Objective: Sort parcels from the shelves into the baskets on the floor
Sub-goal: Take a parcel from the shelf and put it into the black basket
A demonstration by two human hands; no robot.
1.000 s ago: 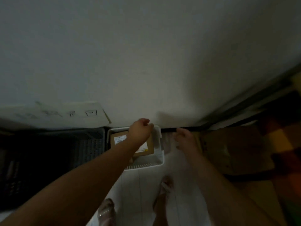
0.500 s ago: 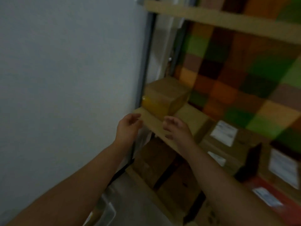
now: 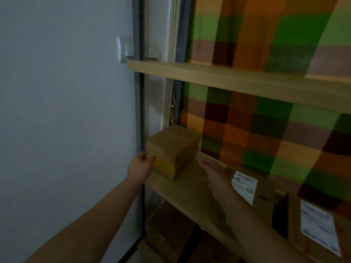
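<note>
A brown cardboard parcel with a yellow strip on its near left face stands at the left end of a wooden shelf. My left hand is at the parcel's left face, fingers touching the yellow strip, not closed around it. My right hand hovers over the shelf just right of the parcel, fingers apart and holding nothing. No basket is in view.
Labelled cardboard boxes sit further right on the same shelf. More boxes stand on the level below. An upper shelf runs overhead. A grey wall and a light switch lie left; a checkered cloth hangs behind.
The view swung up from a white basket holding a parcel on the floor to the shelves. Both hands rose and closed in on the parcel at the shelf's left end.
</note>
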